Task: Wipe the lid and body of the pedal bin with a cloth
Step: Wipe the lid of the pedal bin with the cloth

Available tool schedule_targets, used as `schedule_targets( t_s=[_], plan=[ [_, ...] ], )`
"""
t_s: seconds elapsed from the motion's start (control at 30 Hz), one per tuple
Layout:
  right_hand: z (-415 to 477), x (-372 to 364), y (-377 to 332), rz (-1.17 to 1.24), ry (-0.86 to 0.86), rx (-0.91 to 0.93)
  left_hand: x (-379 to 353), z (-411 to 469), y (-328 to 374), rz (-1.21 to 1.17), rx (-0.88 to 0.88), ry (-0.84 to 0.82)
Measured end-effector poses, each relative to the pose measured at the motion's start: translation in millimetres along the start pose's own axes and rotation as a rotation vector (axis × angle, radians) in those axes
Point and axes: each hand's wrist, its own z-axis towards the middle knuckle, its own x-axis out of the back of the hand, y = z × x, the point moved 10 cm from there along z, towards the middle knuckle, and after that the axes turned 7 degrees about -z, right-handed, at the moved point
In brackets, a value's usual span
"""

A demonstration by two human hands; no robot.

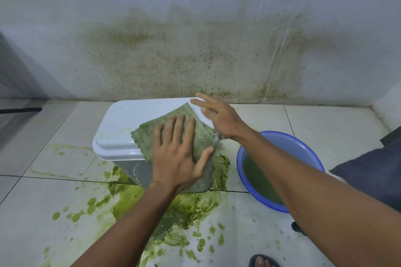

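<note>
Pedal bin lid [130, 115]: my left hand [180, 156] presses cloth [147, 138] flat, fingers [181, 125] straight; right hand [217, 116] lies flat, steadying. I'd press evenly with overlapping strokes.

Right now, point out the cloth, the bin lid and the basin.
cloth [149, 136]: head view, bare left part.
bin lid [130, 119]: head view, white top left of the cloth.
basin [240, 167]: head view, left rim.

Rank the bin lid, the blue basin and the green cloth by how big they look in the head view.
1. Bin lid, widest.
2. Blue basin, part hidden by an arm.
3. Green cloth, partly under the left hand.
Basin and cloth are close; the order there is unsure.
</note>
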Motion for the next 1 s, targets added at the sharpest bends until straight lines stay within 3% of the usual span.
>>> schedule_targets(
  t_s=[0.1, 0.2, 0.33, 0.43, 0.67, 0.9, 1.0],
  plan=[
    [1, 2, 2, 0.098, 0.013, -0.056, -12, 31, 20, -0.003, 0.111, -0.106],
    [-1, 4, 4, 0.106, 0.021, -0.075, -18, 36, 18, -0.023, 0.078, -0.177],
    [-5, -1, 2, 0.036, 0.019, -0.016, 5, 3, -3, -0.183, -0.075, -0.108],
    [-6, -1, 1, 0.019, 0.019, -0.003, 11, -5, -17, -0.21, -0.017, -0.069],
    [-9, 2, -4, 0.103, 0.036, -0.041, -11, 23, 8, -0.107, 0.227, -0.201],
    [-11, 0, -4, 0.112, 0.021, -0.051, 6, 10, -9, -0.317, 0.165, -0.188],
    [-12, 1, -8, 0.118, 0.017, -0.054, 7, 10, -11, -0.283, 0.157, -0.163]
  ],
)
